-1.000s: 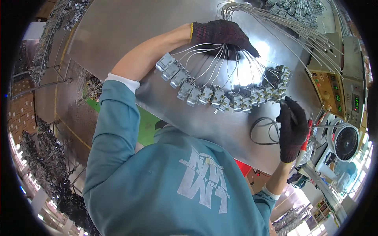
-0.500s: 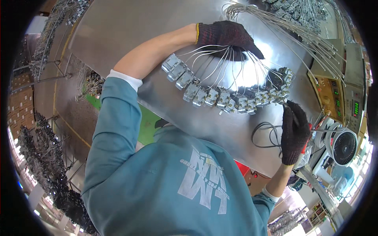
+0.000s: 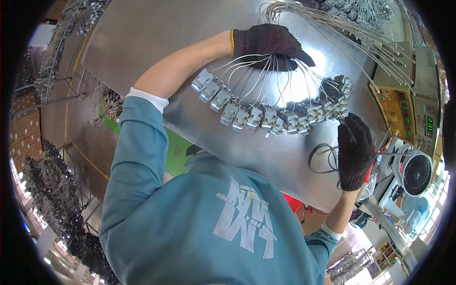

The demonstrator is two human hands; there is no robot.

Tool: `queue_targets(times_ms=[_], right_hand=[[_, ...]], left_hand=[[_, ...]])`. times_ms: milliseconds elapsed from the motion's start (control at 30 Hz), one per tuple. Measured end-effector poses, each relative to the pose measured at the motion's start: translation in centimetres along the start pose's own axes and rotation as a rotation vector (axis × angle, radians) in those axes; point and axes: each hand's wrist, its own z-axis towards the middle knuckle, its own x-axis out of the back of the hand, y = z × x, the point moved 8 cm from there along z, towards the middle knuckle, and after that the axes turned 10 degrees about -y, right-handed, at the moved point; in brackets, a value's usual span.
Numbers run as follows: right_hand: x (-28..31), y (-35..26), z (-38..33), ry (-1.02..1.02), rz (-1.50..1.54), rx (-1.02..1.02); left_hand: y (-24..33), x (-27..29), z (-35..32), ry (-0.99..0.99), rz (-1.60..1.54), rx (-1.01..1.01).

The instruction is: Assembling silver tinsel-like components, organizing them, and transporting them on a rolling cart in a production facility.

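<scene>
My left hand (image 3: 270,42), in a dark knit glove with yellow trim, is closed round a bunch of white wires (image 3: 260,84). Below it the wires fan out to a curved row of small silvery metal-cased parts (image 3: 255,117). The row lies over the shiny metal tabletop (image 3: 228,142). At its right end is my right hand (image 3: 355,154), gloved alike, its fingers pinched round a thin, pen-like probe (image 3: 344,118). The probe's tip reaches to the last parts; whether it touches them I cannot tell. The glove covers most of the probe.
Bench instruments (image 3: 396,111) with green lit displays stand at the right edge, a small fan (image 3: 414,175) nearer me. A dark cable (image 3: 324,159) loops beside my right hand. More white wires (image 3: 327,23) and a heap of similar parts (image 3: 358,14) lie at the far right.
My right hand and the probe have moved slightly upward along the end of the row. The reading on one instrument's display has changed. My left hand keeps its grip on the wires.
</scene>
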Motion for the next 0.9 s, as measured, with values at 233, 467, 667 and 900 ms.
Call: queue_targets(times_ms=[233,467,667,900], right_hand=[[-1.0,-1.3,0.4,0.05,0.178,-0.052],[-0.3,-2.3,1.0,-0.046,-0.014,0.048],[-0.4,-1.5,-0.2,0.049,0.31,-0.09],[-0.6,-5.0,1.2,0.0,0.012,0.03]], left_hand=[[1.0,0.8,0.0,0.028,0.064,0.009],[1.3,1.0,-0.2,0.072,0.11,0.01],[1.6,1.0,-0.2,-0.033,0.062,0.102],[1.5,1.4,-0.6,0.031,0.048,0.045]])
